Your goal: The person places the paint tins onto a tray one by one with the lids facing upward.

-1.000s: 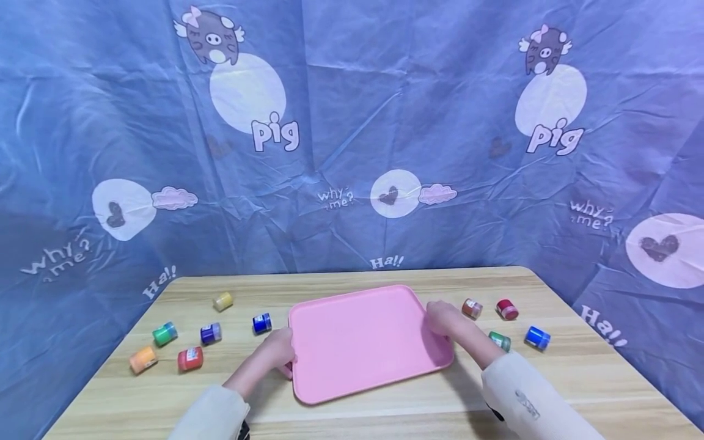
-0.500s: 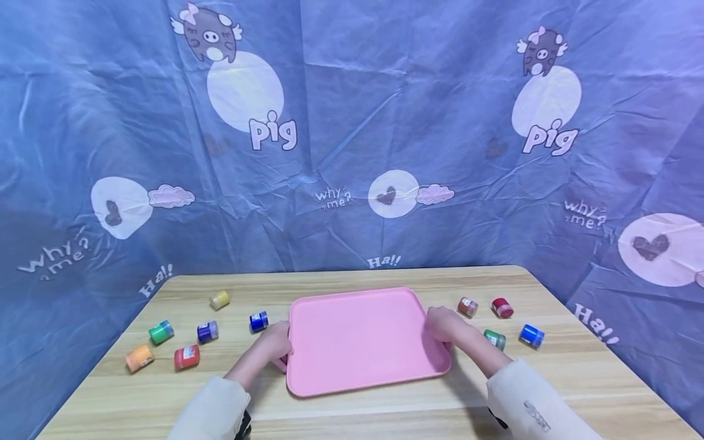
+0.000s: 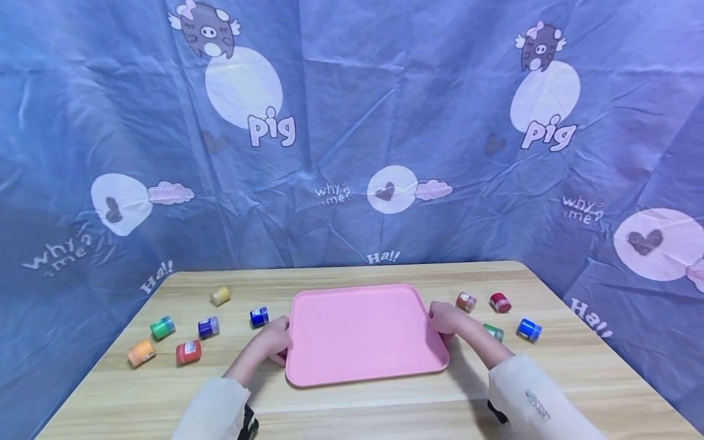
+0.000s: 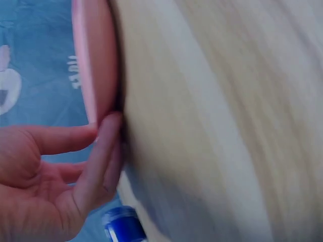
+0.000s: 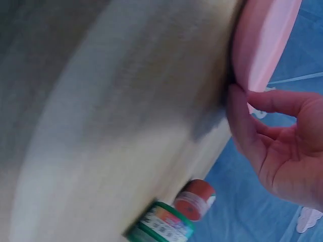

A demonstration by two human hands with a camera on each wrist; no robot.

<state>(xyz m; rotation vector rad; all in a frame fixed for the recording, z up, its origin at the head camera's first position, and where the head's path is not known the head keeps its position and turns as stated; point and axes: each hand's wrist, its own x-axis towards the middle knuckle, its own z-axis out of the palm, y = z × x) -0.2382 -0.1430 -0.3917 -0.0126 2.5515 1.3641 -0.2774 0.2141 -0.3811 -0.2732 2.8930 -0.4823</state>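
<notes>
Pink tray (image 3: pixel 363 333) lay flat on the wooden desk (image 3: pixel 385 403), centred directly ahead of the person, long axis running left to right. Both hands were at its short ends, equally near, one per side.

Left hand (image 3: pixel 273 339) held the tray's left edge: in the left wrist view the thumb (image 4: pixel 60 138) lay on the rim's upper face and the fingers (image 4: pixel 101 156) curled under it, a pinch rather than a full wrap. Right hand (image 3: pixel 447 319) mirrored this on the right edge; the right wrist view showed the thumb over the rim and fingers (image 5: pixel 242 131) tucked beneath. Could not tell whether the tray was lifted clear of the desk or resting on it.

Small paint jars were scattered on either side, none touched. Nearest to the left hand: blue jar (image 3: pixel 259 316), just beyond the fingers. Nearest to the right hand: green jar (image 3: pixel 494 332), partly behind the wrist, with an orange-brown jar (image 3: pixel 465 302) near it.
</notes>
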